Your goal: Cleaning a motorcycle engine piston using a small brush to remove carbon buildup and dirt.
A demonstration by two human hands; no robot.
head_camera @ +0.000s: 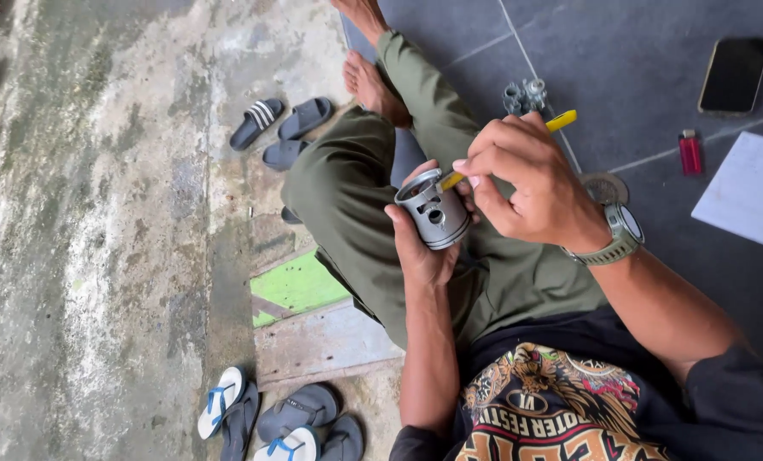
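The metal piston [433, 211] sits at the middle of the view, above the person's lap, tipped so that its open end faces up toward the camera, which lets the tool reach inside. The left hand [422, 248] cradles it from below, fingers [401, 224] curled round its skirt and clamped on it, with the side hole of the piston left uncovered. The right hand [531, 183] comes in from the right of the piston, its fingers closed on a yellow-handled tool [561, 121] whose tip rests at the piston's rim; the pinch is tight and near the working end, as suits fine control. A watch [622, 230] is on that wrist.

Beyond the piston, on the dark tiled floor [637, 94], lie a small metal engine part [524, 96], a round gauze-like disc [604, 188], a red lighter [690, 153], a phone [733, 75] and a white sheet [750, 189]. Left of the piston, on the concrete, are several pairs of sandals [281, 128].
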